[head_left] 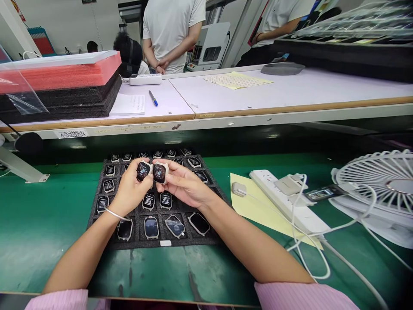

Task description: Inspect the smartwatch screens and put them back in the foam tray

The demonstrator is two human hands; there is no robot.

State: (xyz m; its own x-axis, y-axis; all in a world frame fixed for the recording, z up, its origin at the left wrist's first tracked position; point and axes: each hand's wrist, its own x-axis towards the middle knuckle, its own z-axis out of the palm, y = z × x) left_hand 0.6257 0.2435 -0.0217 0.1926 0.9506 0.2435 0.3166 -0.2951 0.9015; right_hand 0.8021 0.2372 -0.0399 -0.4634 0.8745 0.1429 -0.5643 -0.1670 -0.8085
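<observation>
1. My L hand (130,189) pinches L watch (143,171), R hand (182,184) pinches R watch (159,172); both above tray (190,242), side by side, can't tell if touching.
2. I'd grip edges only, fronts uncovered, so both read easily.
3. I'd tilt both alike w/ light pressure; knocks could scratch 'em.

1. The single head view looked forward and down over the green bench (48,232) (both sleeves (61,299) edged in along the bottom)
2. It sat near the left hand (130,189) and right hand (183,183)
3. Beyond the shelf (290,92), it reached a standing person (174,34), cropped at the top
</observation>
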